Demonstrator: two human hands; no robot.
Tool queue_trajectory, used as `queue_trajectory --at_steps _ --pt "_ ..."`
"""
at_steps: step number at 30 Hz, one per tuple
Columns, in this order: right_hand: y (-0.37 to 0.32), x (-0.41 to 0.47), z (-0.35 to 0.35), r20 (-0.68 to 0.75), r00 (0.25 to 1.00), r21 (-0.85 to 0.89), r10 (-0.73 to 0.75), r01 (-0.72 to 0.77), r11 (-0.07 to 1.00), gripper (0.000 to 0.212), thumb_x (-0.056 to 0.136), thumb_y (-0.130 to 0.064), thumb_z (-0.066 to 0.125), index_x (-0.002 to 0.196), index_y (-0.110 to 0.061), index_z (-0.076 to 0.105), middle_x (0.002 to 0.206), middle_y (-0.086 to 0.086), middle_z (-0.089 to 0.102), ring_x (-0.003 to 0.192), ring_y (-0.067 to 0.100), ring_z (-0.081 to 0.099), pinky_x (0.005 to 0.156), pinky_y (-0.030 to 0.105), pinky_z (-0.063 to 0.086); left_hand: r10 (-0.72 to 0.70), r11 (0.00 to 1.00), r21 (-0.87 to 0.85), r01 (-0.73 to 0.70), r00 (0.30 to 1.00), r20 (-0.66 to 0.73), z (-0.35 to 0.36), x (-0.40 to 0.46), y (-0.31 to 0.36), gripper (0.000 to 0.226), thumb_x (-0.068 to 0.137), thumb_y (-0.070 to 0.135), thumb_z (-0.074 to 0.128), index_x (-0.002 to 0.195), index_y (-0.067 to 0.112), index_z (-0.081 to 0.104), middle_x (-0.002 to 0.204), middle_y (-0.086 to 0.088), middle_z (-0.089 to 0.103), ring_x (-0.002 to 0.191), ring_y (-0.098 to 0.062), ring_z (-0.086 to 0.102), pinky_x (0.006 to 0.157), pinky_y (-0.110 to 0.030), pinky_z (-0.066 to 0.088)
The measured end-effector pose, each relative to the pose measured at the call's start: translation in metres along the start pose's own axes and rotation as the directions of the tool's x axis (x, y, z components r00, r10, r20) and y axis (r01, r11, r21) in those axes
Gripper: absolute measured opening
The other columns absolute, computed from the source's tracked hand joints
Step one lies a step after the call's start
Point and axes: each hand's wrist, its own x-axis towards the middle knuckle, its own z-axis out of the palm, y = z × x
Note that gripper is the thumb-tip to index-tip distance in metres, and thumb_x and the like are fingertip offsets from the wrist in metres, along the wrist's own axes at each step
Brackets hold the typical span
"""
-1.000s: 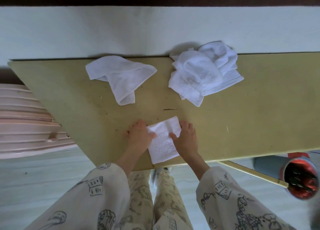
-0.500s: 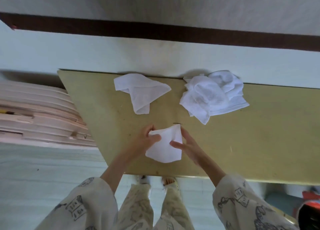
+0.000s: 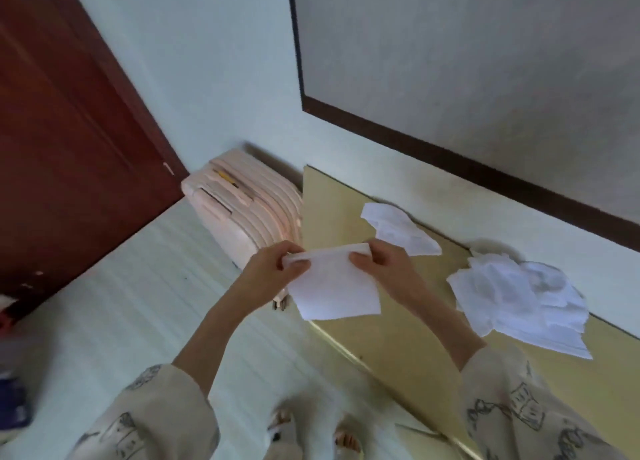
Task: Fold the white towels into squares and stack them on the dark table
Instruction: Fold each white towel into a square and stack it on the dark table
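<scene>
A folded white towel (image 3: pixel 334 286) hangs in the air over the left end of the yellow-green table (image 3: pixel 408 324). My left hand (image 3: pixel 273 269) pinches its upper left corner and my right hand (image 3: pixel 382 264) pinches its upper right corner. A single loose white towel (image 3: pixel 401 231) lies on the table near the wall. To its right sits a crumpled heap of white towels (image 3: pixel 519 300). No dark table is in view.
A pink ribbed suitcase (image 3: pixel 242 210) stands on the floor against the table's left end. A dark red door (image 3: pixel 69 130) is at the left. A dark-framed panel (image 3: pixel 467 61) hangs on the wall above the table. My feet (image 3: pixel 311 432) are on the pale floor.
The folded towel was pressed flat on the table; both hands have lifted it off and carried it left. The view has swung left and up, so the door and suitcase now show.
</scene>
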Motion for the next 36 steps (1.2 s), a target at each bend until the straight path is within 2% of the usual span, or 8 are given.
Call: queue_trajectory --at_steps 4,10,16,23,25,31,34,36 --pt "-0.069 -0.003 0.07 0.141 0.964 -0.081 -0.224 0.237 0.968 0.04 0.089 -0.021 0.059 0.057 -0.028 0.037 0.049 -0.018 0.044 0.051 -0.002 0.037 0.053 0.015 0.029 -0.106 0.994 -0.003 0.108 0.968 -0.229 -0.058 -0.071 -0.039 0.015 0.086 0.027 0.061 0.097 0.016 0.063 0.083 -0.004 0.065 0.081 -0.024 0.061 0.07 -0.027 0.047" --pt "-0.163 -0.048 0.228 0.443 0.77 -0.094 -0.459 0.549 0.831 0.046 0.087 -0.019 0.062 0.056 -0.027 0.029 0.049 -0.012 0.038 0.052 0.003 0.033 0.054 0.02 0.027 -0.246 0.967 -0.052 0.251 0.852 -0.462 -0.149 -0.235 -0.113 0.014 0.088 0.019 0.06 0.101 0.025 0.061 0.089 0.012 0.063 0.081 -0.006 0.061 0.074 -0.023 0.047" --pt "-0.24 -0.144 0.403 0.606 0.547 0.055 -0.578 0.695 0.717 0.043 0.086 -0.024 0.061 0.059 -0.021 0.028 0.056 -0.008 0.027 0.055 0.007 0.026 0.053 0.023 0.024 -0.389 0.904 -0.187 0.384 0.56 -0.731 -0.214 -0.444 -0.186 0.023 0.09 0.014 0.057 0.112 0.014 0.063 0.103 0.002 0.066 0.094 -0.018 0.064 0.087 -0.032 0.049" --pt "-0.294 -0.257 0.583 0.725 0.341 0.224 -0.599 0.705 0.673 0.041 0.089 -0.024 0.06 0.058 -0.016 0.035 0.058 -0.006 0.031 0.055 0.005 0.027 0.053 0.024 0.022 -0.479 0.836 -0.328 0.439 0.295 -0.827 -0.25 -0.663 -0.261 0.023 0.092 0.007 0.052 0.112 0.012 0.062 0.094 0.001 0.068 0.088 -0.014 0.066 0.084 -0.029 0.05" --pt "-0.303 -0.277 0.625 0.756 0.306 0.242 -0.579 0.691 0.681 0.039 0.089 -0.025 0.059 0.063 -0.003 0.042 0.061 -0.001 0.035 0.059 0.007 0.03 0.056 0.027 0.023 -0.518 0.815 -0.39 0.428 0.236 -0.822 -0.257 -0.706 -0.279 0.022 0.092 0.006 0.051 0.11 0.012 0.062 0.089 0.002 0.068 0.084 -0.012 0.066 0.082 -0.028 0.05" --pt "-0.328 -0.308 0.75 0.834 0.22 0.245 -0.506 0.674 0.697 0.039 0.089 -0.032 0.059 0.083 0.006 0.056 0.069 0.011 0.049 0.066 0.011 0.042 0.063 0.029 0.03 -0.549 0.791 -0.43 0.435 0.196 -0.813 -0.293 -0.775 -0.349 0.019 0.093 0.009 0.05 0.106 0.019 0.061 0.09 0.006 0.067 0.088 -0.015 0.065 0.084 -0.029 0.05" --pt "-0.342 -0.312 0.797 0.859 0.194 0.233 -0.475 0.677 0.698 0.03 0.09 -0.03 0.058 0.069 -0.009 0.055 0.054 -0.013 0.046 0.052 0.0 0.04 0.055 0.018 0.03 -0.562 0.783 -0.432 0.448 0.211 -0.8 -0.314 -0.791 -0.381 0.019 0.093 0.012 0.05 0.105 0.02 0.062 0.089 0.011 0.065 0.086 -0.011 0.065 0.083 -0.028 0.051" --pt "-0.355 -0.312 0.844 0.867 0.171 0.219 -0.468 0.713 0.666 0.029 0.09 -0.032 0.057 0.068 -0.013 0.054 0.054 -0.011 0.045 0.051 0.0 0.041 0.051 0.014 0.031 -0.568 0.773 -0.434 0.463 0.201 -0.798 -0.341 -0.806 -0.413 0.018 0.093 0.014 0.05 0.101 0.026 0.061 0.088 0.012 0.066 0.08 -0.002 0.064 0.082 -0.028 0.051"
